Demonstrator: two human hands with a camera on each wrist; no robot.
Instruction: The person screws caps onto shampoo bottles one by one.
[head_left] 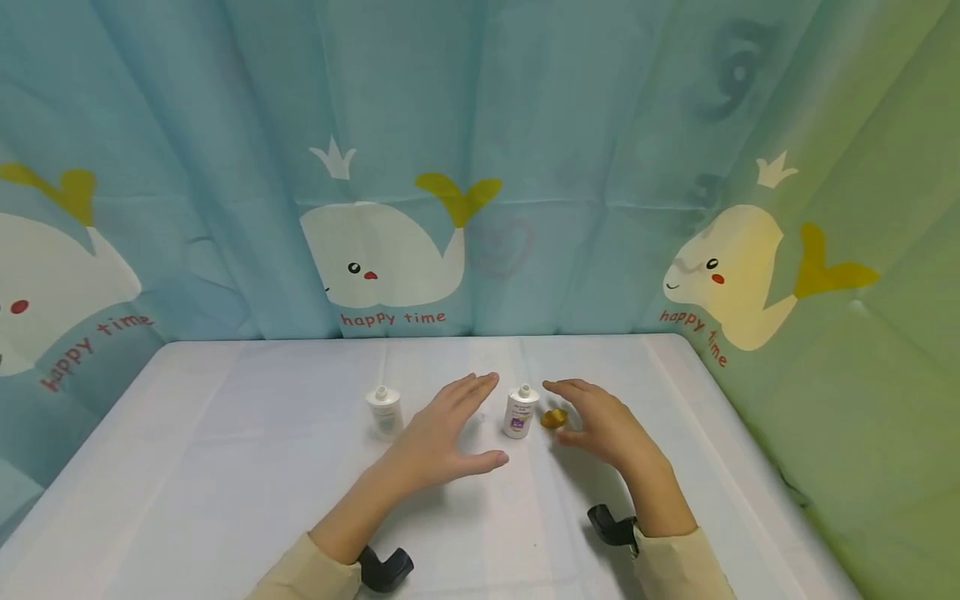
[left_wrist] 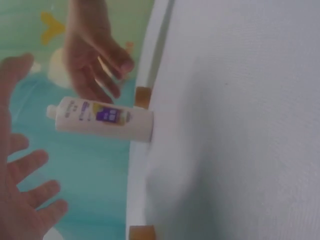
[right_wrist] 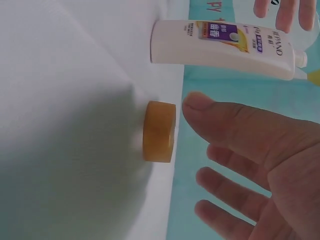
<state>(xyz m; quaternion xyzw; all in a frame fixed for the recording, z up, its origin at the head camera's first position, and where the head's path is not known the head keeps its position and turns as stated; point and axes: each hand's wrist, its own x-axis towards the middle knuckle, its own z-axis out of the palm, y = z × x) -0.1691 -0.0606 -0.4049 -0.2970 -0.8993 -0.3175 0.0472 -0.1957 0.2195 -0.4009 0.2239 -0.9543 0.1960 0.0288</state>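
A white bottle [head_left: 521, 412] with a purple label stands upright on the table between the two hands; its top has a narrow neck and no cap on it. To its left, my left hand [head_left: 447, 429] is held apart from it, fingers extended and thumb spread. My right hand [head_left: 602, 422] hovers at the right, its thumb and fingers parted around empty space. Close by the right thumb lies a round golden-orange cap [right_wrist: 159, 132], which neither hand touches. Behind the left hand, a second white bottle [head_left: 384, 410] stands, also uncapped.
Another orange cap [left_wrist: 142, 232] shows at the bottom of the left wrist view. A white cloth covers the table [head_left: 225, 467]. Blue and green curtains [head_left: 570, 167] with whale prints hang behind and at the sides.
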